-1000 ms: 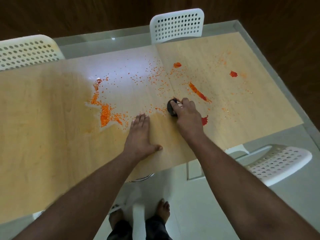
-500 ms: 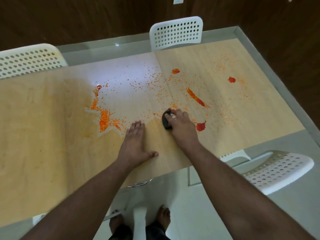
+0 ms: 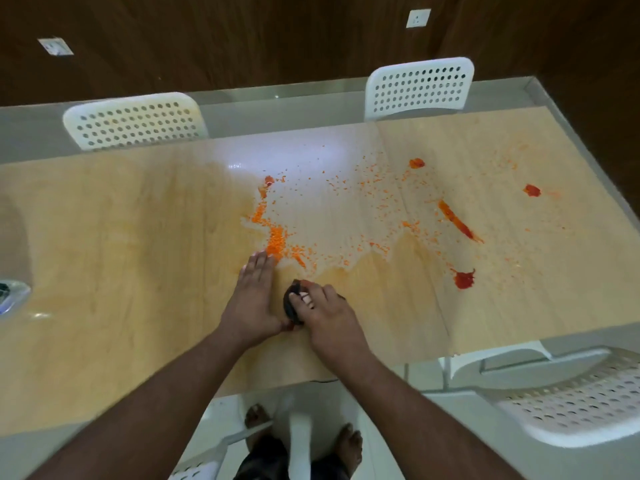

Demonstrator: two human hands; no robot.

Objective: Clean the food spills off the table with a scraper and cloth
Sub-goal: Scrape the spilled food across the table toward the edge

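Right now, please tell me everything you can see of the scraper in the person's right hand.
The scraper shows only as a small, dark, rounded piece, mostly hidden under the right hand, whose fingers curl over it. It sits low on the wooden table, near the front edge, just below the orange crumbs. The left hand lies flat beside it. Its blade and material cannot be told.

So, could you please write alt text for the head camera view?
A right hand grips a small dark round scraper on a light wooden table strewn with orange crumbs and red sauce smears; the left hand presses flat beside it.
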